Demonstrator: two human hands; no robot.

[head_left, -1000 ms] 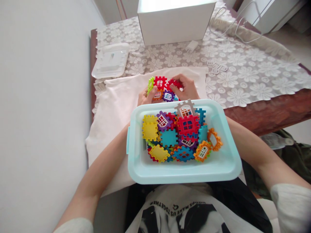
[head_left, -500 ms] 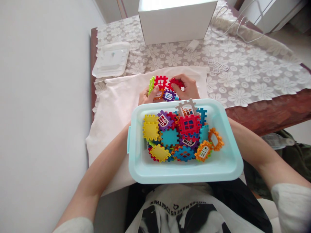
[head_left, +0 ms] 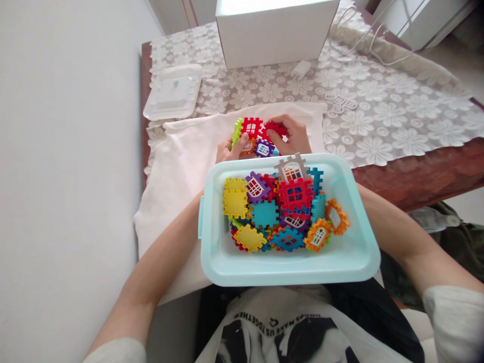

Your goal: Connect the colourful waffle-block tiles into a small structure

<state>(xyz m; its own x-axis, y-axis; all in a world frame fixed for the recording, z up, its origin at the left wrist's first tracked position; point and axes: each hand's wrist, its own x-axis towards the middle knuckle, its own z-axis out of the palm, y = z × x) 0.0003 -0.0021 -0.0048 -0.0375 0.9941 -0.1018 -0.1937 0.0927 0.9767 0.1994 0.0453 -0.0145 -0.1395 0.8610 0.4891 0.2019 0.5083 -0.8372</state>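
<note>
Beyond the far rim of a pale blue tub [head_left: 340,262], both hands work on a small cluster of joined waffle blocks [head_left: 252,132] in green, red, orange and purple. My left hand [head_left: 229,146] grips the cluster's left side, thumb against an orange piece. My right hand [head_left: 292,136] pinches a red block [head_left: 275,128] at the cluster's right edge. The tub rests on my lap and holds several loose blocks: yellow [head_left: 234,202], teal [head_left: 264,214], red with a window [head_left: 295,194], orange [head_left: 317,236].
A white cloth [head_left: 181,166] lies under the hands on a table with a floral lace cover [head_left: 378,121]. A clear lid [head_left: 173,92] sits at the far left, a white box [head_left: 276,30] at the back, white window inserts [head_left: 339,104] and a cable to the right.
The hands and block cluster have barely shifted; the fingers of my right hand adjust slightly on the red block.
</note>
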